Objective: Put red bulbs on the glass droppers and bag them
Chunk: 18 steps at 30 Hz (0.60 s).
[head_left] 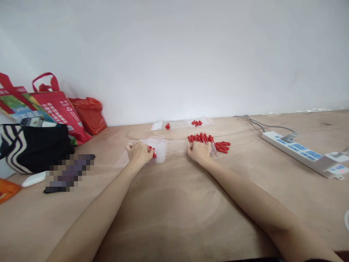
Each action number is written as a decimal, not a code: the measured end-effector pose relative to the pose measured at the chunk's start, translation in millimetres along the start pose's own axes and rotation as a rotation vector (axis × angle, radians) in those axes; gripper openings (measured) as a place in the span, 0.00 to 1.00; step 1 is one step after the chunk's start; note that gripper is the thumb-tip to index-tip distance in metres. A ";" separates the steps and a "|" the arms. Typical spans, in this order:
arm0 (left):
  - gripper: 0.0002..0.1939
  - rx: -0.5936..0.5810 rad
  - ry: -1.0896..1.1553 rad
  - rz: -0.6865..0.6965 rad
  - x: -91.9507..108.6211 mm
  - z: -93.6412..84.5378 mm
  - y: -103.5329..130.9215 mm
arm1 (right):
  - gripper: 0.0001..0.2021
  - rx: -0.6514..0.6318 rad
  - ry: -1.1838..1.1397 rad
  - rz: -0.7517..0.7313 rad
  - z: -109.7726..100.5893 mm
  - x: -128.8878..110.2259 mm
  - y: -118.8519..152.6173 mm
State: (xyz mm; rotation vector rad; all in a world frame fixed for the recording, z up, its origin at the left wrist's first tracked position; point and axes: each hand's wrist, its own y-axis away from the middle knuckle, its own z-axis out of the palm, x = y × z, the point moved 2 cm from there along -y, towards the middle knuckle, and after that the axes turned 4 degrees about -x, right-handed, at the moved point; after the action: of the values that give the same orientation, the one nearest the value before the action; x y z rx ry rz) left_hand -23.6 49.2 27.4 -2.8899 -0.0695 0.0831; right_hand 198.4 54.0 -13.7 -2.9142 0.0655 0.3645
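Observation:
My left hand (140,152) is closed over a clear plastic bag (160,149); small red pieces show beside its fingers, and what it grips is too small to tell. My right hand (199,151) is closed at the right end of a row of thin clear tubes (176,148), its fingertips hiding whatever they pinch. Just behind it lie several red-capped tubes (201,137), and to its right is a small pile of red caps (223,147).
Further back lie flat clear bags (180,124) with red pieces. A white power strip (297,149) with cables is at the right. Red bags (61,112), a black striped bag (35,149) and a blurred dark object (69,174) occupy the left.

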 end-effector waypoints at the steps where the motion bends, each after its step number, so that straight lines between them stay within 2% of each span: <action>1: 0.14 0.031 0.000 -0.005 1.2 -1.2 -0.4 | 0.14 0.040 -0.027 -0.019 -0.1 1.7 2.3; 4: 0.09 0.133 0.063 0.031 9.6 -6.4 1.8 | 0.12 0.147 -0.146 -0.134 0.0 8.5 12.1; 6: 0.08 0.132 0.189 0.105 20.1 -6.1 8.9 | 0.10 0.180 -0.239 -0.246 0.7 14.4 20.8; 9: 0.06 0.086 0.446 0.282 38.9 4.3 28.2 | 0.09 0.169 -0.367 -0.433 1.4 24.5 36.3; 12: 0.04 0.113 0.618 0.481 52.1 19.2 48.6 | 0.09 0.145 -0.422 -0.566 -0.7 34.1 51.7; 15: 0.05 0.119 0.670 0.635 57.9 28.0 58.5 | 0.09 0.114 -0.402 -0.630 -4.5 39.4 62.0; 18: 0.07 0.108 0.646 0.700 61.2 28.8 58.5 | 0.09 0.099 -0.361 -0.655 -7.8 38.6 65.0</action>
State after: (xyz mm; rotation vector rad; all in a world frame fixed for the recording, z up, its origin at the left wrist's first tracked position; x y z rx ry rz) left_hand 38.0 3.0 -18.0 -2.5437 1.0079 -0.6854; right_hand 233.2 -12.0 -28.6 -2.5289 -0.8651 0.7187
